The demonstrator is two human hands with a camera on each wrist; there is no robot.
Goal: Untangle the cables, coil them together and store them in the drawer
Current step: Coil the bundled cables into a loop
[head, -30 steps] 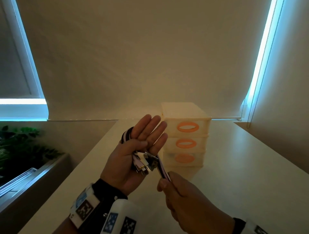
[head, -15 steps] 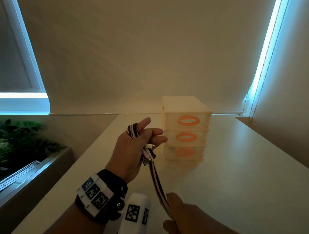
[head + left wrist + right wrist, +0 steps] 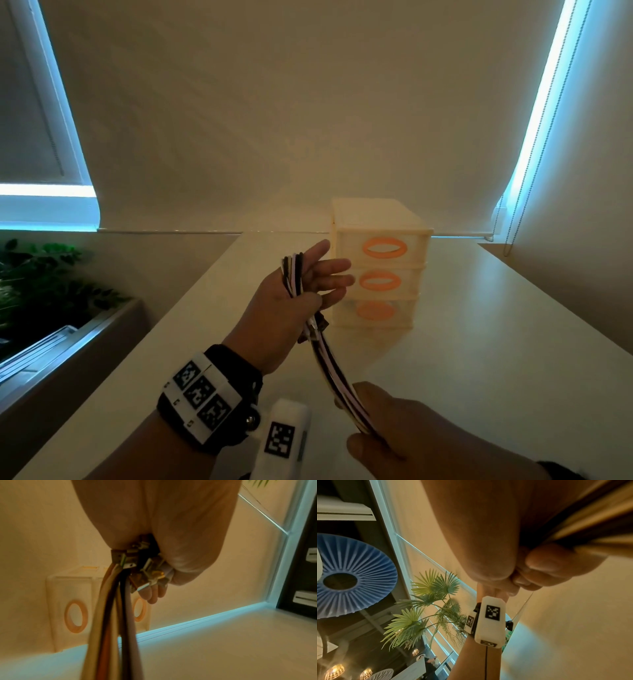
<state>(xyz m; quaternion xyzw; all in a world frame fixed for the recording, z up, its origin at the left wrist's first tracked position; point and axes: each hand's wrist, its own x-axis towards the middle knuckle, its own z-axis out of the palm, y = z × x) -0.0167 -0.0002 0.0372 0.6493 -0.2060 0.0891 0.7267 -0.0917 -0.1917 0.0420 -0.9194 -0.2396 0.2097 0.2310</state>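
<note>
The cables [image 3: 330,368] run as one flat bundle between the two hands, raised above the counter [image 3: 479,342]. The left hand [image 3: 291,308] is the upper and farther one: its fingers are mostly straight and fanned toward the drawers [image 3: 380,270], while the thumb pins a loop of the bundle against the palm, the plugs [image 3: 142,563] bunched and poking out below the heel of the hand. The right hand [image 3: 407,428] sits lower and nearer the body, fingers curled round the free run of the bundle.

So the bundle's long axis slopes from the left palm down and back toward the right fist, nearly in line with the drawers beyond. For the next wrap, I'd judge the right hand has to carry its length up and round the left palm, which serves as the former. All three drawers look closed. The left hand is the nearer to them, though they stand beyond its fingertips.
</note>
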